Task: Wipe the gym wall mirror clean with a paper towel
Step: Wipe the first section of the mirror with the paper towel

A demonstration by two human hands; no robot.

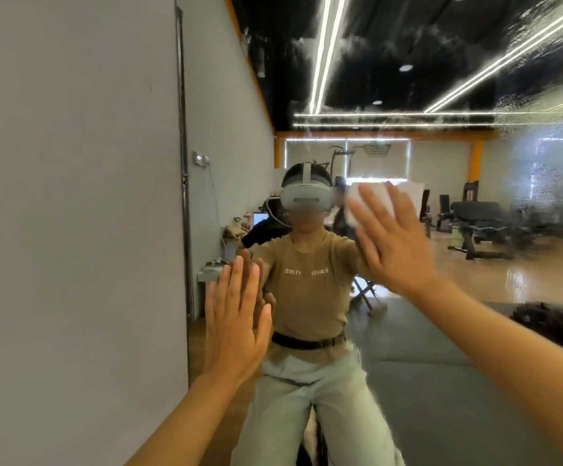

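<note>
The wall mirror (407, 79) fills the view from its dark left frame edge to the right. Wet, streaky smears cover its upper right part. My right hand (394, 243) lies flat with straight fingers and presses a folded white paper towel (374, 200) against the glass at about head height. My left hand (236, 317) lies flat on the mirror lower down, near the left edge, fingers straight and holding nothing. The mirror shows my reflection in a headset, with both palms meeting the glass.
A grey wall (71, 196) stands to the left of the mirror's metal frame strip (183, 163). Reflected in the glass are gym machines (475, 227), a wooden floor, a grey mat and ceiling light strips.
</note>
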